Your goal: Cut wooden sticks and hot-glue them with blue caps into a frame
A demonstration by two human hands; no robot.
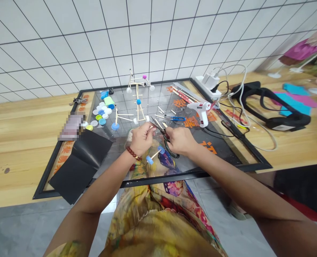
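Note:
My right hand (182, 141) is closed around the handles of black scissors (163, 132), with the blades reaching toward my left hand. My left hand (143, 138), with a beaded bracelet at the wrist, pinches a thin stick (151, 126) beside the blades; most of it is hidden by the fingers. Just in front of me lies a stick axle with blue bottle-cap wheels (155, 154). Beyond my hands stands a stick frame (137, 94) with white wheels and a blue cap. A shorter stick piece with a blue cap base (115, 126) stands to its left.
Bottle caps (102, 121) are grouped at left, near black sheets (80, 160). A white glue gun (202, 111), blue-handled snips (177, 118) and cut sticks lie right of centre. A power strip (209, 85), cables and a black headset (276, 107) occupy the right side.

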